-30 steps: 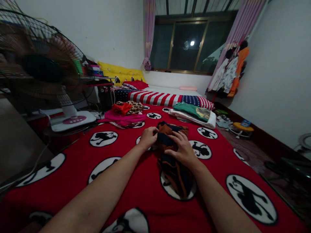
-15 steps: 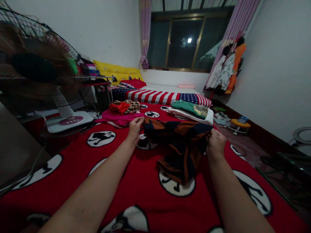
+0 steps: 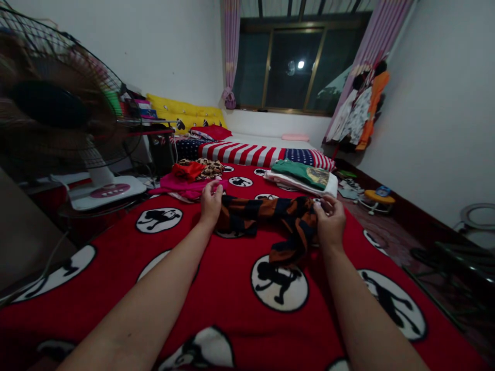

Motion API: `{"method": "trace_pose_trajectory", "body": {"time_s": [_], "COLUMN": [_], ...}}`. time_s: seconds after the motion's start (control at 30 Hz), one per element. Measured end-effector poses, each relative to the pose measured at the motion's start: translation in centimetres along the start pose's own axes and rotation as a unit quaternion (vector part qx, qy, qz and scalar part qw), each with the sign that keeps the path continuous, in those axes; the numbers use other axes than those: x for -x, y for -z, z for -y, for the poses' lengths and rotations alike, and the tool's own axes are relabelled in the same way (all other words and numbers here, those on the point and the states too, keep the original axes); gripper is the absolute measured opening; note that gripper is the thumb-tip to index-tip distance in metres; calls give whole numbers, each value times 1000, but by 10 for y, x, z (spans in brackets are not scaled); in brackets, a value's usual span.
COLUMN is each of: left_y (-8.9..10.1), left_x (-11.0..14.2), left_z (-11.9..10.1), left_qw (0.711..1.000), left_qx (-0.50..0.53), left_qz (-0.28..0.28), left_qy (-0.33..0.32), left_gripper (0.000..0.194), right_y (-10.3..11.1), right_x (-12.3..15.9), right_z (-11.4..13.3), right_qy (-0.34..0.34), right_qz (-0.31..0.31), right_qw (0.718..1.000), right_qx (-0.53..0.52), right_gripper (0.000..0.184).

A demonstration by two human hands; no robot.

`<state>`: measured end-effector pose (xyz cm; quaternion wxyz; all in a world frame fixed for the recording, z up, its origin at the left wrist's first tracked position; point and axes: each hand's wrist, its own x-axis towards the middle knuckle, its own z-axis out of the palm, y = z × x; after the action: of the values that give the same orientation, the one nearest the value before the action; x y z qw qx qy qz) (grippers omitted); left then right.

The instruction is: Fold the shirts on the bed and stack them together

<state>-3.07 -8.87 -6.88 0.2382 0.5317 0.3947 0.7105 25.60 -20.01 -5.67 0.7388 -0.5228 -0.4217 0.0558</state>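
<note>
A dark blue and brown striped garment [image 3: 270, 216] lies stretched sideways on the red blanket [image 3: 232, 288] with black and white round prints. My left hand [image 3: 211, 202] pinches the garment's left end, fingers closed on the cloth. My right hand [image 3: 329, 219] grips its right end, fingers closed. Part of the garment hangs down toward me below the right hand.
A pink and orange clothes pile [image 3: 191, 180] lies just beyond my left hand. A folded stack topped by a green shirt [image 3: 305, 176] sits past my right hand. An electric fan [image 3: 58, 113] stands at the left. A striped flag blanket [image 3: 263, 154] and hanging clothes [image 3: 363, 113] are farther back.
Both hands were together on the bunched garment, then pulled apart and lifted it spread. Now the garment is lowered and laid stretched out on the blanket, farther from me.
</note>
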Motion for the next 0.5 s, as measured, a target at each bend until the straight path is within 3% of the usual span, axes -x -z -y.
{"method": "trace_pose_trajectory", "body": {"time_s": [0.07,0.13,0.23,0.3,0.37,0.43,0.5], "left_y": [-3,-7,-15,-20,-25,-29,-30], "left_x": [10,24,44,54,59,59,53], "left_z": [-14,-28,-36,-32,-25,-21,-20], "left_qw": [984,947,868,819,797,807,838], "left_qx": [-107,-176,-251,-298,-331,-334,-290], "left_qz": [66,162,332,413,444,439,436], "left_qy": [-125,-214,-270,-264,-241,-211,-155], "left_gripper": [22,24,46,67,76,65,42], "right_y": [-6,-11,-14,-12,-9,-4,0], "right_x": [14,25,33,31,27,22,16], "right_z": [12,19,17,10,3,-1,-1], "right_qy": [40,69,123,148,146,121,75], "right_qz": [105,218,321,322,298,289,276], "right_qw": [993,969,906,863,829,810,821], "right_qx": [37,96,246,359,450,496,494], "right_gripper": [24,24,21,31,45,35,23]}}
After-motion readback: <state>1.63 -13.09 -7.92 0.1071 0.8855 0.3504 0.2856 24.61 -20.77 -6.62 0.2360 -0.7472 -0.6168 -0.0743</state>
